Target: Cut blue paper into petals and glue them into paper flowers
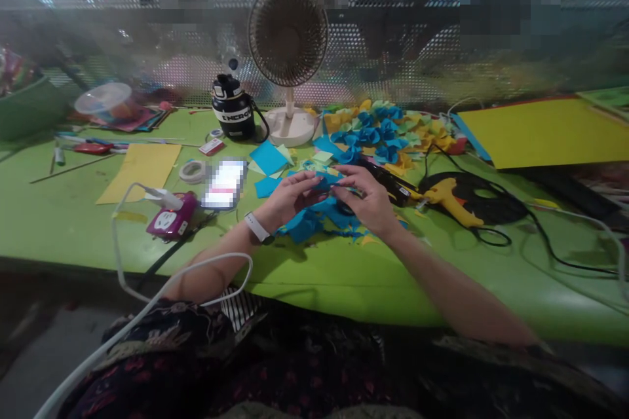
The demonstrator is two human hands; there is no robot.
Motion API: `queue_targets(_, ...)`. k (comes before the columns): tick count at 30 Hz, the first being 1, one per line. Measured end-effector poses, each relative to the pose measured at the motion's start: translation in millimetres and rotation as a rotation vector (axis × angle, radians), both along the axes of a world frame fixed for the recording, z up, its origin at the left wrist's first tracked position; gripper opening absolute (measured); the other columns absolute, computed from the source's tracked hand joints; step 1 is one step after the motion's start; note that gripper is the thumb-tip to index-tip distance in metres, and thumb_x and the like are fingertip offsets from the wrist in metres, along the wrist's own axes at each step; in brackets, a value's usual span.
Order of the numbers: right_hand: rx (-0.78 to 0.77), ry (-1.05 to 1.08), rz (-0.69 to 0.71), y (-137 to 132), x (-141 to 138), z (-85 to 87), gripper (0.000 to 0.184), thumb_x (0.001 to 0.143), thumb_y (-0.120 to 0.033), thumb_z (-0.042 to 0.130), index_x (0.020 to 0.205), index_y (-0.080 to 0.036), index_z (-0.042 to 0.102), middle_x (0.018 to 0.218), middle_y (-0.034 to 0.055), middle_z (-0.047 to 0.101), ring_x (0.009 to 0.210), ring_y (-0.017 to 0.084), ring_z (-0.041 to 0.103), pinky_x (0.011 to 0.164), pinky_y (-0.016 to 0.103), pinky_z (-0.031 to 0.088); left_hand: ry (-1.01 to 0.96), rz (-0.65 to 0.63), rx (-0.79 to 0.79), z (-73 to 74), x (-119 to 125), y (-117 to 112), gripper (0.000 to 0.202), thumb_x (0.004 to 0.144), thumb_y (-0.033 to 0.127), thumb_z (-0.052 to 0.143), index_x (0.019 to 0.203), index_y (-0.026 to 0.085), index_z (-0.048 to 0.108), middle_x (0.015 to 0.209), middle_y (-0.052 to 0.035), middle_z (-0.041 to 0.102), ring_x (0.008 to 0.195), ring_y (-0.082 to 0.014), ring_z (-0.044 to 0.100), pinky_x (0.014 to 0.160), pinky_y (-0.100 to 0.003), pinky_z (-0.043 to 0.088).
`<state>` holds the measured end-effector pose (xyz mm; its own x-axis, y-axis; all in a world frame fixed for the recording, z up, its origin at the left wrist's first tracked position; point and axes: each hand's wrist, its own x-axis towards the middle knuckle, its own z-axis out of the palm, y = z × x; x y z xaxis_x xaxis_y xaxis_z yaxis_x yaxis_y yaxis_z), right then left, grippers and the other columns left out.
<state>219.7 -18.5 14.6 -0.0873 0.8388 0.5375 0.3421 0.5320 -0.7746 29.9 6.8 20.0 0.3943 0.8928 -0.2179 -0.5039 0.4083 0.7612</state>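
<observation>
Between my two hands, a small piece of blue paper (328,179) is pinched by the fingertips. My left hand (295,195) closes on its left side, thumb against fingers. On the right side my right hand (366,200) grips it, also with bent fingers. Below the hands lie blue paper pieces (304,226) and scraps on the green table. Blue paper squares (269,157) rest just beyond my left hand. Behind my right hand is a heap of blue, yellow and pale green folded paper flowers (373,131). Exact folds of the held paper are too small to make out.
A yellow glue gun (455,201) lies right on a black round pad (496,200), its cord trailing. Left are a phone (225,184), tape roll (193,171) and purple power adapter (171,216) with a white cable. A fan (289,36) and black bottle (232,111) stand behind.
</observation>
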Motion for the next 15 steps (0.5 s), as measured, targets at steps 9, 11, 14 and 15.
queue_targets(9,-0.238,0.213,-0.078,-3.9,-7.5,0.5,0.035,0.074,-0.053,0.077,0.077,-0.020,0.065,0.067,-0.0011,0.061,0.058,0.011,0.052,0.054,0.026,0.047,0.009,-0.024,0.187,-2.0,6.1,-9.8,0.040,0.066,0.019,0.088,0.101,0.016,0.070,0.088,-0.0036,0.076,0.086,-0.0173,0.073,0.096,-0.038,0.054)
queue_targets(11,-0.233,0.210,-0.083,-4.8,-8.7,2.0,0.035,0.074,-0.053,0.077,0.076,-0.020,0.064,0.068,-0.0009,0.061,0.059,0.012,0.052,0.055,0.026,0.047,0.028,-0.022,0.205,-4.2,6.8,-9.3,0.042,0.065,0.019,0.089,0.103,0.016,0.070,0.089,-0.0040,0.077,0.087,-0.0179,0.074,0.095,-0.037,0.054)
queue_targets(14,-0.231,0.194,-0.086,-5.7,-10.1,3.0,0.034,0.075,-0.053,0.075,0.075,-0.021,0.063,0.068,-0.0012,0.061,0.059,0.012,0.052,0.055,0.026,0.046,0.030,-0.005,0.200,-6.8,8.1,-8.8,0.041,0.065,0.022,0.089,0.102,0.016,0.070,0.088,-0.0044,0.077,0.085,-0.0183,0.074,0.093,-0.037,0.055)
queue_targets(15,-0.229,0.187,-0.087,-5.8,-10.4,2.9,0.034,0.076,-0.053,0.074,0.075,-0.021,0.063,0.067,-0.0015,0.060,0.058,0.011,0.051,0.054,0.026,0.045,0.028,0.000,0.197,-7.1,8.4,-8.8,0.041,0.065,0.023,0.090,0.101,0.016,0.070,0.087,-0.0043,0.077,0.085,-0.0183,0.074,0.093,-0.037,0.055)
